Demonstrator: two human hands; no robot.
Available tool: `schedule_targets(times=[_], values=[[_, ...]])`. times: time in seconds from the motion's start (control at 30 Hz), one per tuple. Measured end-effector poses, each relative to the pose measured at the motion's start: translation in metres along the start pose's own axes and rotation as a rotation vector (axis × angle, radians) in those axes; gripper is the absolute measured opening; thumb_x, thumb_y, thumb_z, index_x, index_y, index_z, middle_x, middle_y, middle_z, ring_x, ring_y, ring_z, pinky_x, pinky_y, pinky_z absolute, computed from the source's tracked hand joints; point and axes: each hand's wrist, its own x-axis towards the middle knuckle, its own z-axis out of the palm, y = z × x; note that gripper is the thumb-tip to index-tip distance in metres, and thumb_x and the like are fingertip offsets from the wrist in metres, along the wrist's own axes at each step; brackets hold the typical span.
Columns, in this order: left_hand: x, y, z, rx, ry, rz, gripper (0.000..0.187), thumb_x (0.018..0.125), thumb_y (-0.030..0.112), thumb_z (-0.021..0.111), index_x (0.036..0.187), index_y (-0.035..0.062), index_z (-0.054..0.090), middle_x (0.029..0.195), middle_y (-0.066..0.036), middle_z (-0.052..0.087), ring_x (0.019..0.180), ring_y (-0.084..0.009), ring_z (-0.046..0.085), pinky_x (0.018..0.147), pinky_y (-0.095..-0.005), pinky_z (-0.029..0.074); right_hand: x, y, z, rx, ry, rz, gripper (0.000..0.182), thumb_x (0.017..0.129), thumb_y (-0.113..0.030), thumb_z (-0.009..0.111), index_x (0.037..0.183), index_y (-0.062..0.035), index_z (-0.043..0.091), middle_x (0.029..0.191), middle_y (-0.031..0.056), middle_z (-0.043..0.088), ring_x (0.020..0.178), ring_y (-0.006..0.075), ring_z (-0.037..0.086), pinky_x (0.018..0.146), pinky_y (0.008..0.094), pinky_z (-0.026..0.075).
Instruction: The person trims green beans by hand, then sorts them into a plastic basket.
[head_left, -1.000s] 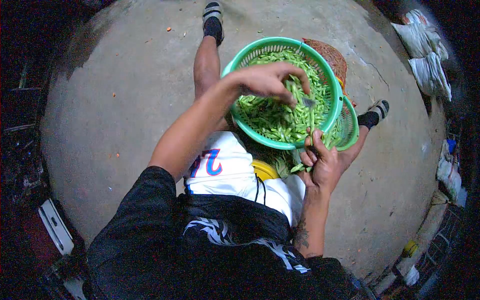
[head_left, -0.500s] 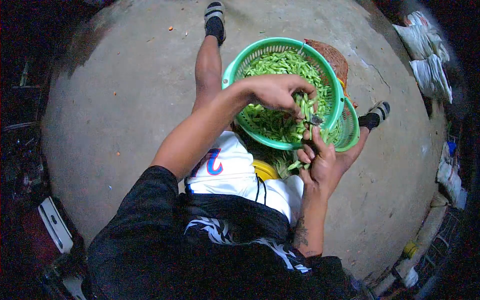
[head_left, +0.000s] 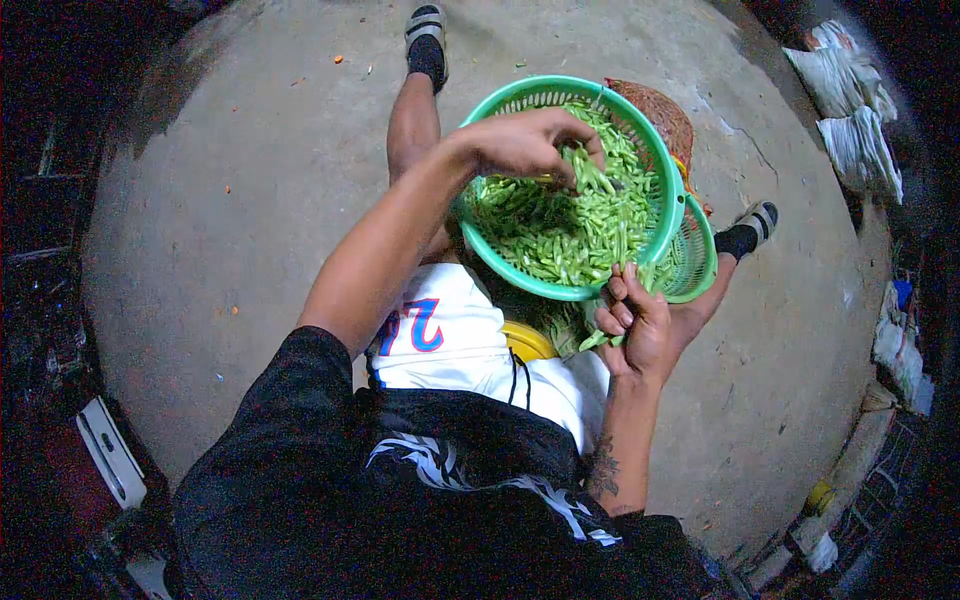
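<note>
My left hand (head_left: 530, 145) is over the large green basket (head_left: 672, 190), its fingers curled around several cut green bean pieces (head_left: 592, 175). A small dark shape (head_left: 616, 185) shows beside those pieces; I cannot make out whether it is a blade. Heaped cut green beans (head_left: 575, 245) fill the basket below. Near the basket's front right rim, my right hand (head_left: 640, 325) is closed around a few green beans (head_left: 597, 340). Their ends stick out to the left of the palm, and its fingertips are pinched together at the top.
A second green basket (head_left: 708, 250) stands partly behind the large one. Behind them lies a reddish mesh sack (head_left: 655, 110). Something yellow (head_left: 528, 340) sits between my legs. White sacks (head_left: 860, 150) line the right side of the concrete floor (head_left: 250, 200).
My left hand has moved away from my right hand, left and slightly up over the basket, with cut pieces in it. The right hand has stayed nearly in place, holding beans.
</note>
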Motion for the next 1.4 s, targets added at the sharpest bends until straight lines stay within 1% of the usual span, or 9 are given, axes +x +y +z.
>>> schedule_targets(times=[0.1,0.23,0.47,0.7,0.8,0.83,1.0,1.27,1.4], values=[[-0.003,0.017,0.027,0.109,-0.041,0.143,0.042,0.080,0.011,0.079,0.119,0.0047,0.066,0.113,-0.006,0.070,0.108,-0.0177,0.061,0.099,-0.0347,0.047,0.002,0.004,0.001,-0.006,0.006,0.004,0.020,0.100,-0.018,0.066,0.105,0.0013,0.062,0.075,-0.0010,0.055,0.049,0.0018,0.035,0.042,0.0185,0.029],[0.003,0.011,0.031,-0.035,-0.179,0.084,0.039,0.081,0.009,0.078,0.118,0.0035,0.066,0.112,-0.007,0.069,0.109,-0.0179,0.062,0.100,-0.0351,0.047,0.003,0.003,0.004,-0.016,-0.002,-0.004,0.019,0.101,-0.018,0.065,0.104,0.0004,0.062,0.075,-0.0009,0.055,0.050,0.0017,0.035,0.042,0.0183,0.029],[-0.004,0.026,0.036,0.156,-0.092,0.127,0.043,0.081,0.010,0.078,0.121,0.0049,0.065,0.109,-0.006,0.068,0.104,-0.0155,0.061,0.092,-0.0324,0.049,0.004,0.003,0.006,-0.021,0.017,-0.018,0.018,0.102,-0.017,0.063,0.104,0.0004,0.062,0.076,-0.0009,0.055,0.050,0.0021,0.035,0.042,0.0188,0.029],[0.000,0.006,0.019,-0.044,-0.063,-0.072,0.042,0.080,0.007,0.078,0.120,0.0037,0.065,0.109,-0.006,0.069,0.110,-0.0165,0.061,0.099,-0.0328,0.047,0.005,0.002,-0.001,0.023,-0.016,-0.008,0.015,0.102,-0.015,0.062,0.108,-0.0009,0.060,0.079,0.0008,0.056,0.051,0.0023,0.036,0.043,0.0188,0.030],[-0.004,0.016,0.035,0.205,-0.051,0.221,0.040,0.081,0.004,0.075,0.120,0.0021,0.064,0.115,-0.008,0.067,0.105,-0.0170,0.064,0.096,-0.0335,0.050,0.010,0.008,-0.002,0.031,0.001,-0.017,0.015,0.102,-0.015,0.062,0.108,-0.0016,0.060,0.079,0.0010,0.057,0.051,0.0023,0.037,0.043,0.0188,0.031],[-0.001,0.016,0.045,-0.053,-0.171,0.102,0.040,0.080,0.006,0.076,0.118,0.0027,0.064,0.114,-0.008,0.067,0.100,-0.0157,0.065,0.090,-0.0331,0.052,0.012,0.010,-0.001,0.036,0.023,-0.027,0.015,0.101,-0.015,0.063,0.108,-0.0020,0.060,0.079,0.0010,0.058,0.051,0.0024,0.037,0.043,0.0189,0.031],[-0.001,0.015,0.025,0.041,-0.146,0.012,0.041,0.079,0.008,0.078,0.117,0.0031,0.065,0.112,-0.006,0.068,0.100,-0.0141,0.063,0.086,-0.0331,0.051,0.010,0.006,0.000,0.067,-0.027,-0.010,0.012,0.099,-0.010,0.062,0.108,-0.0029,0.059,0.081,0.0022,0.060,0.051,0.0029,0.038,0.043,0.0189,0.032],[-0.002,0.016,0.037,0.078,-0.162,0.202,0.039,0.080,0.004,0.077,0.118,0.0039,0.066,0.109,-0.006,0.069,0.103,-0.0162,0.062,0.093,-0.0334,0.049,0.010,0.009,0.008,0.045,0.013,-0.050,0.015,0.102,-0.017,0.063,0.110,-0.0040,0.060,0.080,0.0004,0.058,0.051,0.0021,0.037,0.042,0.0188,0.031],[-0.001,0.003,0.022,-0.153,-0.105,-0.004,0.038,0.081,0.004,0.077,0.118,0.0027,0.066,0.107,-0.004,0.068,0.106,-0.0137,0.060,0.093,-0.0310,0.049,0.016,0.002,0.009,0.034,-0.011,-0.042,0.019,0.103,-0.017,0.061,0.115,-0.0019,0.059,0.083,0.0007,0.058,0.051,0.0019,0.036,0.042,0.0188,0.029]])
